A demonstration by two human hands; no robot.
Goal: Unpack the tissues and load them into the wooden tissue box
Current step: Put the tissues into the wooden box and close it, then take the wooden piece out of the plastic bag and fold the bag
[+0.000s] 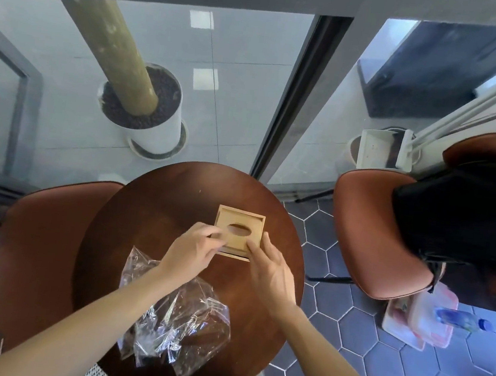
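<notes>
A light wooden tissue box (247, 223) with an oval slot in its lid sits on the round dark wooden table (176, 198), past its middle. My left hand (194, 248) grips the lid's near-left edge with pinched fingers. On the near-right edge of the lid rests my right hand (269, 268), fingers pressed against it. The lid sits slightly askew on the base. A crumpled clear plastic wrapper (174, 319) lies empty on the table near me, under my left forearm. No tissues show; the slot looks dark inside.
Brown chairs stand at the left (35, 255) and right (369, 234), the right one draped with a black garment (468, 215). Beyond the glass wall stands a white planter (152, 113). Pink-lidded containers and a blue bottle (458, 318) lie on the hexagon-tiled floor.
</notes>
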